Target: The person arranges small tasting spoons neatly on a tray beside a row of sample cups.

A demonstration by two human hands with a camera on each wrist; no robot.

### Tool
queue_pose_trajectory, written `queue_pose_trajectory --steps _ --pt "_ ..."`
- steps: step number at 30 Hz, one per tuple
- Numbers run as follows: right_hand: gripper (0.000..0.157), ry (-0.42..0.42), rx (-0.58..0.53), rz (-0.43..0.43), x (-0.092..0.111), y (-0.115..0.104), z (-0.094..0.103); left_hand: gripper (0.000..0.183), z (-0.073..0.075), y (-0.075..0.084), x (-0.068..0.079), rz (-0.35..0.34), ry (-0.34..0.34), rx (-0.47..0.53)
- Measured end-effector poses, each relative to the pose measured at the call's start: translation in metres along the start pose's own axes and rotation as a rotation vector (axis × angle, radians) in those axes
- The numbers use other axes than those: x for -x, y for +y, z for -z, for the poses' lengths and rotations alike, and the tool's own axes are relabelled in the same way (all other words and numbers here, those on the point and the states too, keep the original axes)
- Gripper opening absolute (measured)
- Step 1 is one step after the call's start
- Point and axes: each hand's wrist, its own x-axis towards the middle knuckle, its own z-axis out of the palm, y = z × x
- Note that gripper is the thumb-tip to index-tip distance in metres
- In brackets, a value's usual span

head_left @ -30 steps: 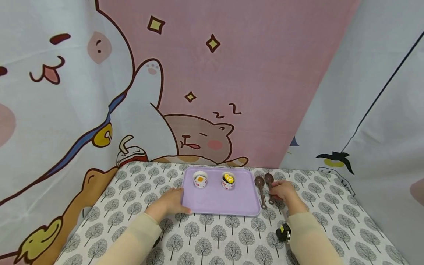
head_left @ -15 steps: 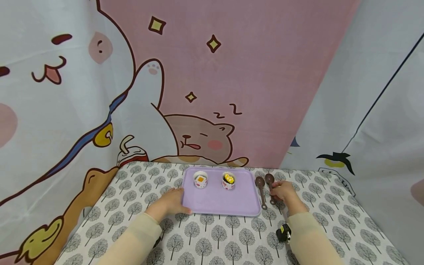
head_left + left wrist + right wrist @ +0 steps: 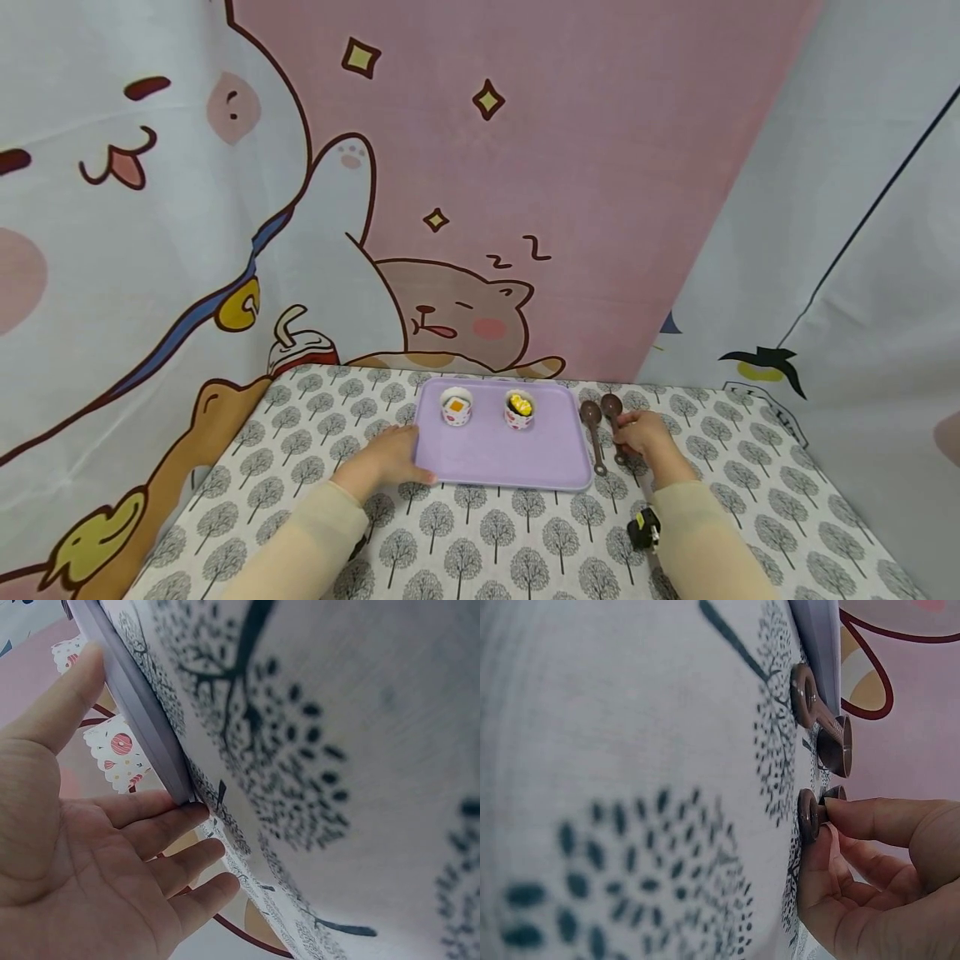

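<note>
At the lower left of centre in the head view, the left hand (image 3: 384, 457) is laid against the near left corner of a pale purple, rounded rectangular tray (image 3: 502, 462). Its fingers are kept nearly straight and wide of the thumb, with the corner set between, presumably so that the tray is steadied.

The tray is placed flat at the centre of the frame on the table (image 3: 487, 533), which is covered with white, tree-printed cloth. Toward its back edge, two small white printed cups are stood upright and well apart: the left cup (image 3: 457, 418), topped with an orange square, and the right cup (image 3: 519, 421), filled with yellow and dark pieces.

Just beside the tray's right edge, two brown, ring-handled spoons are laid nearly parallel, bowls toward the back. The left spoon (image 3: 595, 437) is left untouched. The right spoon (image 3: 613, 417) is pinched narrowly near its ring by the fingertips of the right hand (image 3: 647, 437), a grip probably suited to so slim a handle.

Between the spoons only a slight gap is left; more room is offered toward the right of the frame and along the tray's front half.
</note>
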Motion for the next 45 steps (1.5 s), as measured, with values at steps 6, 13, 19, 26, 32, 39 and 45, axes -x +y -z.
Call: queue_pose_trajectory --steps 6,13,19,26,32,39,45 --pt "0.036 -0.005 0.034 0.008 0.001 -0.001 0.0 0.1 -0.001 -0.001 0.0 0.004 0.004 0.009" --pt "0.035 -0.039 -0.029 -0.016 0.001 0.003 0.0 0.1 -0.002 -0.001 0.0 0.014 0.008 0.021" --pt "0.034 -0.07 -0.089 -0.044 0.0 0.006 0.003 0.101 -0.002 0.0 0.0 0.017 0.009 0.021" --pt "0.036 -0.107 -0.119 -0.055 0.001 0.009 0.006 0.103 -0.002 -0.001 -0.001 0.037 -0.004 0.004" --pt "0.037 -0.135 -0.101 -0.021 0.004 0.014 0.01 0.103 -0.002 -0.001 -0.001 0.026 0.007 0.0" --pt "0.04 -0.163 -0.115 -0.011 0.011 0.014 0.016 0.102 -0.004 -0.002 -0.002 0.019 0.007 0.022" --pt "0.043 -0.164 -0.145 0.014 0.018 0.009 0.018 0.104 -0.003 -0.003 -0.001 0.026 0.006 0.017"
